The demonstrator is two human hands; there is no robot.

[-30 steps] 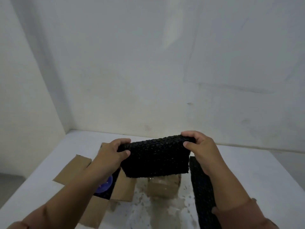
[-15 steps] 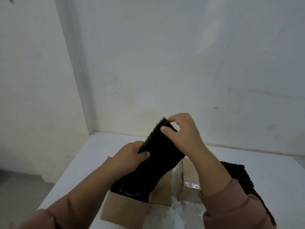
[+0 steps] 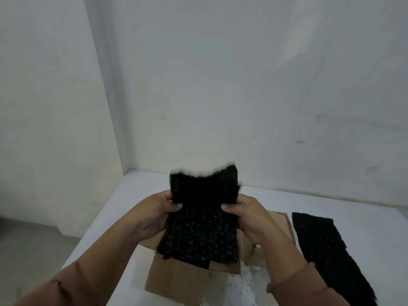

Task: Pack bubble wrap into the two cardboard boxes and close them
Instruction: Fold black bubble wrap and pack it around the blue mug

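Basically both hands — left hand (image 3: 154, 214), right hand (image 3: 251, 217) — gripped black bubble wrap (image 3: 203, 217) over open cardboard box (image 3: 176, 281).

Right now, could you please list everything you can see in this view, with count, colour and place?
held bubble wrap: one, black, gripped at both side edges, lower end inside the open box
spare bubble wrap: one, black, flat on the table, right of the boxes
open cardboard box: one, brown, centre front
second cardboard box: one, brown, mostly hidden behind the right hand
table: one, white
walls: white, behind and left
left hand: one
right hand: one
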